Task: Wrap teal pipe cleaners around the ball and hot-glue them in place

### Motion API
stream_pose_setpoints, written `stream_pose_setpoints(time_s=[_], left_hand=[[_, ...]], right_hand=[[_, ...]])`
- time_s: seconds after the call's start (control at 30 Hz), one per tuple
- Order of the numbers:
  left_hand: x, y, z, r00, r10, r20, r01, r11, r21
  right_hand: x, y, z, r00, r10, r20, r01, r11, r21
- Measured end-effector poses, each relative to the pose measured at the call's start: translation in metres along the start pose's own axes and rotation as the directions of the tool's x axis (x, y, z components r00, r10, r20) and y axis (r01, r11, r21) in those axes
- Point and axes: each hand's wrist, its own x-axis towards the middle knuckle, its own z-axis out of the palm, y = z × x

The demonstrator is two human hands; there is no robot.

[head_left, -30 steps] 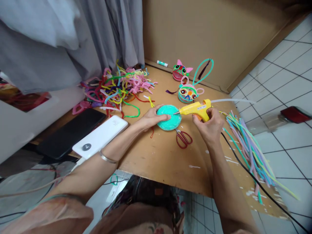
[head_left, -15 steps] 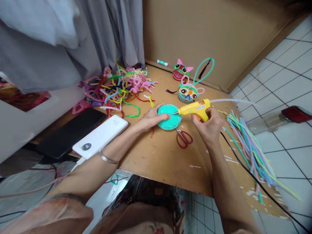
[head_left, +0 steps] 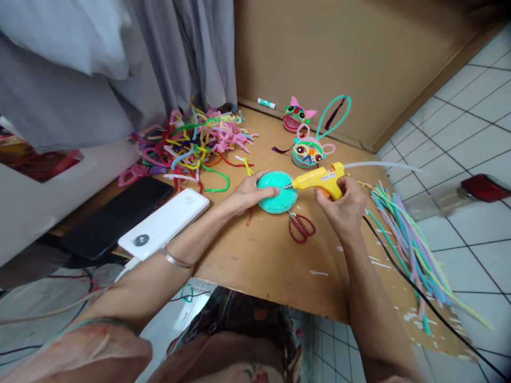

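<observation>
A round turquoise disc [head_left: 278, 199] is held above the brown table by my left hand [head_left: 255, 192], its thumb lying on the disc's face. My right hand [head_left: 344, 206] grips a yellow glue gun [head_left: 319, 178], whose metal nozzle points left at the disc, close to the left thumb tip. Whether the nozzle touches the surface I cannot tell. Red-handled scissors [head_left: 302, 227] lie just below the disc, their blades partly hidden behind it. A short yellow pipe cleaner [head_left: 248, 167] rests beyond my left hand.
Tangled pipe cleaners [head_left: 199, 138] are heaped at the back left, straight ones [head_left: 413, 244] at the right. Two decorated faces [head_left: 308, 152] [head_left: 295, 116] and a glue stick [head_left: 266, 103] stand behind. A white power bank [head_left: 164, 223] and black phone [head_left: 117, 215] lie left; a black cable [head_left: 415, 287] runs right.
The disc and the glue gun's nozzle have shifted very slightly to the right. Both hands keep their hold.
</observation>
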Motion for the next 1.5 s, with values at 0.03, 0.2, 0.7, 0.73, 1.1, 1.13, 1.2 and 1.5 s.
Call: stream_pose_setpoints(time_s=[0.03, 0.2, 0.7, 0.73, 1.1, 1.13, 1.2, 1.5], left_hand=[[0.000, 0.000, 0.000, 1.000, 0.001, -0.001, -0.001, 1.000, 0.005], [-0.001, 0.001, 0.000, 1.000, 0.016, 0.010, -0.016, 1.000, 0.017], [-0.001, 0.002, 0.000, 0.998, 0.018, 0.060, -0.015, 0.998, -0.054], [-0.002, 0.002, 0.000, 0.998, 0.013, 0.058, -0.010, 0.999, -0.053], [-0.005, 0.006, 0.001, 0.996, 0.038, 0.078, -0.034, 0.998, -0.051], [-0.006, 0.007, 0.001, 0.995, 0.039, 0.089, -0.035, 0.998, -0.052], [-0.008, 0.010, 0.000, 0.993, 0.037, 0.111, -0.030, 0.998, -0.057], [-0.003, 0.004, 0.001, 0.997, 0.019, 0.078, -0.013, 0.997, -0.070]], right_hand=[[0.000, 0.000, -0.001, 1.000, -0.002, 0.008, 0.002, 1.000, 0.000], [0.001, 0.000, -0.002, 1.000, 0.018, 0.026, -0.018, 1.000, 0.003], [0.001, -0.003, -0.005, 0.998, -0.058, -0.036, 0.057, 0.998, -0.026], [0.002, -0.003, -0.006, 0.998, -0.062, -0.033, 0.062, 0.998, -0.021], [0.003, -0.003, -0.005, 0.998, -0.016, 0.055, 0.014, 0.999, 0.044], [0.003, -0.002, -0.005, 0.998, -0.011, 0.063, 0.008, 0.999, 0.050], [0.003, -0.002, -0.005, 0.997, -0.004, 0.073, -0.001, 0.998, 0.059], [0.005, -0.003, -0.010, 0.996, -0.028, 0.082, 0.023, 0.998, 0.059]])
